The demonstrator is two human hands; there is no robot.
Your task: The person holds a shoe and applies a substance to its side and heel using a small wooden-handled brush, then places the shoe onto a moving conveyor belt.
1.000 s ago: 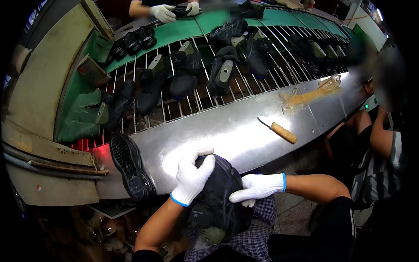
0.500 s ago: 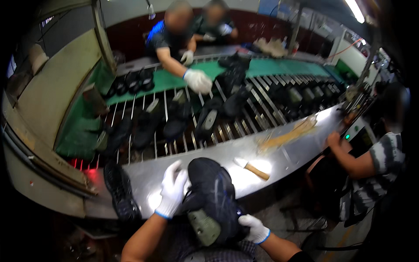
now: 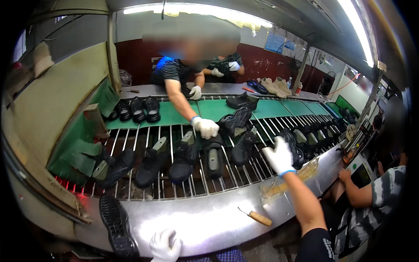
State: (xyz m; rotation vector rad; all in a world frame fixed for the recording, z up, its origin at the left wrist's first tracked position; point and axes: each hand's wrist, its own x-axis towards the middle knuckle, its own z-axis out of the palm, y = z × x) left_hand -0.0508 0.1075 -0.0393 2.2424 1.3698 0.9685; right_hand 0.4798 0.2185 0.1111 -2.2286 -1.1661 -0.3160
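At the bottom centre, the left hand (image 3: pixel 165 245), in a white knit glove, is loosely curled at the ledge's near edge, thumb apart from the fingers, with nothing visible in it. Half a second ago a black shoe lay between both hands; now that spot holds none, so the hands appear freed of it. Which shoe it was, if it is on the rack, I cannot tell.

At the lower left, a sole-up black shoe (image 3: pixel 117 225) lies on the metal ledge (image 3: pixel 187 223); a hooked tool with a wooden handle (image 3: pixel 260 218) lies right of centre, near the front edge. The bright stretch between them gives the widest room for moving.

Beyond the tape patch (image 3: pixel 301 174), the right hand (image 3: pixel 277 153) reaches over the rod rack (image 3: pixel 231 177), thumb spread wide, no object visible in its grasp, just beside a black lace-up shoe (image 3: pixel 297 150); contact is unclear. Lasted shoes line the rack leftward, leaving narrow gaps. At centre, a co-worker's gloved hand (image 3: pixel 206 127) is at the heel end of a lasted shoe (image 3: pixel 213 160), bounding leftward reach. Behind runs the green belt (image 3: pixel 175 113).
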